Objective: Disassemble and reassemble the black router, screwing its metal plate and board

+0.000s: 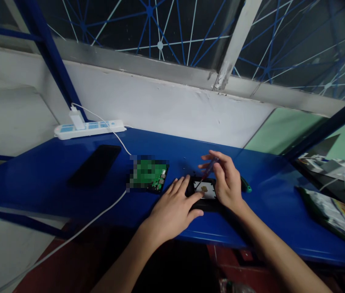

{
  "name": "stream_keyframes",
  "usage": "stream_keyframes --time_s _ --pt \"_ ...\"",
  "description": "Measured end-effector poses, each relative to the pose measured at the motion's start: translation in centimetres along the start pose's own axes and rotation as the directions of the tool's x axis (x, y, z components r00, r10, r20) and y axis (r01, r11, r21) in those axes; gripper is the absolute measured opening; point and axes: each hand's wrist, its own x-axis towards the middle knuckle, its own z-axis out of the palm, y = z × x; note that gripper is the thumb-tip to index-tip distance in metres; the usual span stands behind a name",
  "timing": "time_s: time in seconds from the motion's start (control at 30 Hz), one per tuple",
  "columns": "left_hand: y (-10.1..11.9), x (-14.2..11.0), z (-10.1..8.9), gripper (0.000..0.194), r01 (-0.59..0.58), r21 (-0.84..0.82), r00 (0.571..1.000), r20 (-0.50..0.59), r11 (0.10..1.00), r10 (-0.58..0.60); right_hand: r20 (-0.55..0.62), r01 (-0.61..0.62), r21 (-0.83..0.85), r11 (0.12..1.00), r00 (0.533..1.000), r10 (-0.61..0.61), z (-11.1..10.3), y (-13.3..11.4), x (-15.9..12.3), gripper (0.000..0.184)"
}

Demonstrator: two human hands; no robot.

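The black device housing (210, 192) lies on the worktop (160, 140), the green circuit board (149, 173) to its left. Right-hand (227, 181) fingers grip a screwdriver (210, 166) that leans over the housing; a more upright shaft should seat better. Left-hand (172, 207) fingers, spread, usefully brace the housing's left side.

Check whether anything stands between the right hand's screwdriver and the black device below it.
Nothing visible does: the screwdriver, held in the right hand, slants down towards the white plate in the black device. The left hand lies on the device's left side, beside the tool's path. Whether the tip touches, I cannot tell.
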Motion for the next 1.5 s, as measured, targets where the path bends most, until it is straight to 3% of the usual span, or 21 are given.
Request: stream_keyframes --time_s 0.1,0.2,0.3,0.43,0.57,0.7,0.8,0.9,1.03,1.27,1.5 --pt "0.05 0.01 -0.06 0.046 -0.006 -0.002 1.0 0.001 1.0 0.006 -0.006 0.02 0.0 1.0 1.0 -0.02 -0.07 0.2 0.09 0.028" --pt "0.13 -0.02 -0.21 0.046 -0.011 0.0 1.0 -0.002 1.0 0.011 -0.042 0.082 -0.106 0.991 0.995 -0.087 -0.17 0.33 0.33 0.023" --pt "0.17 -0.01 -0.31 0.047 -0.002 -0.003 1.0 0.002 1.0 0.002 -0.05 0.103 -0.152 0.983 0.992 -0.112 -0.2 0.26 0.35 0.026" --pt "0.13 0.02 -0.23 0.047 0.007 -0.018 1.0 0.004 1.0 -0.007 -0.041 0.03 -0.064 0.997 0.999 -0.033 -0.15 0.06 -0.01 0.033" --pt "0.06 0.0 -0.09 0.045 -0.004 -0.023 1.0 -0.015 1.0 0.003 -0.03 0.026 -0.007 1.0 0.999 -0.026 -0.26 0.08 -0.07 0.029" --pt "0.08 0.02 -0.08 0.046 -0.008 -0.016 1.0 -0.014 1.0 0.008 -0.05 0.099 -0.119 0.988 0.993 -0.105 -0.4 0.15 0.35 0.022" --pt "0.11 0.05 -0.11 0.048 -0.002 -0.008 1.0 -0.005 1.0 0.002 -0.042 0.123 -0.185 0.975 0.99 -0.132 -0.33 0.06 0.46 0.029" --pt "0.14 0.0 -0.19 0.047 -0.002 -0.012 1.0 -0.005 1.0 0.002 -0.05 0.079 -0.155 0.985 0.995 -0.088 -0.17 -0.04 0.24 0.037" --pt "0.21 -0.1 -0.28 0.046 -0.001 -0.008 1.0 -0.001 1.0 0.001 -0.061 0.022 -0.049 0.999 0.998 -0.025 -0.17 0.06 -0.04 0.031" --pt "0.11 -0.04 -0.25 0.046 -0.009 -0.005 1.0 -0.015 1.0 0.008 -0.095 0.135 -0.211 0.968 0.983 -0.158 -0.36 0.17 0.36 0.02" --pt "0.0 -0.29 -0.14 0.046 -0.012 0.005 1.0 -0.016 1.0 0.012 -0.107 0.036 -0.081 0.996 0.993 -0.045 -0.25 0.2 0.1 0.027"
